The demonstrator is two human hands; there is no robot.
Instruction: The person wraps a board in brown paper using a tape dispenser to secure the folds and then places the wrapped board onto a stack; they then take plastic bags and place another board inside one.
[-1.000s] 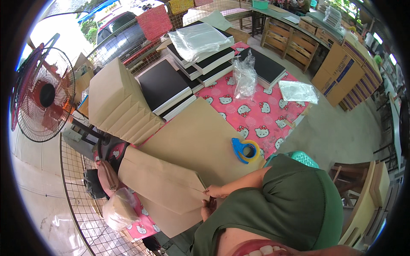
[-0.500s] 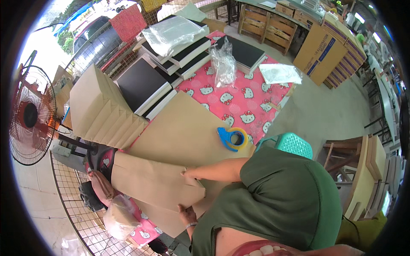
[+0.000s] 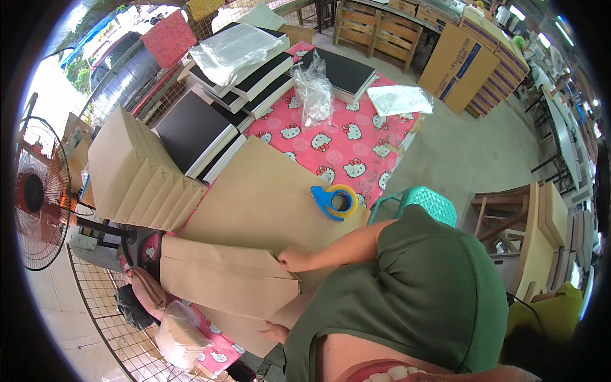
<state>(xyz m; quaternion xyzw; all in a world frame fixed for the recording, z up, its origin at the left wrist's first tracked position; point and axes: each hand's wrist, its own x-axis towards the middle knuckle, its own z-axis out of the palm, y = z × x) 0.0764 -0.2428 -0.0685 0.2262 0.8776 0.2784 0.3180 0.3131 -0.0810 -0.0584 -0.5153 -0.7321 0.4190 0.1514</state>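
The right hand (image 3: 294,259), pinching the folded paper (image 3: 223,274) at lower centre, could crease it by tugging unevenly; the left hand (image 3: 276,332) looks unreadable.

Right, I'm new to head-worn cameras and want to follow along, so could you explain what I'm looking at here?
There is no machine: a person in a green top works with two bare hands. The view comes from the left of two wide fisheye cameras on that person's head, looking down, so straight edges bend near the rim.

The right hand is at the edge of a folded brown piece. The left hand is nearer the picture's bottom, partly hidden by the top; I can't tell whether it grips anything.

A large brown sheet lies on the pink patterned cloth, with a blue tape dispenser on it. Farther off are black-covered books and clear plastic bags.
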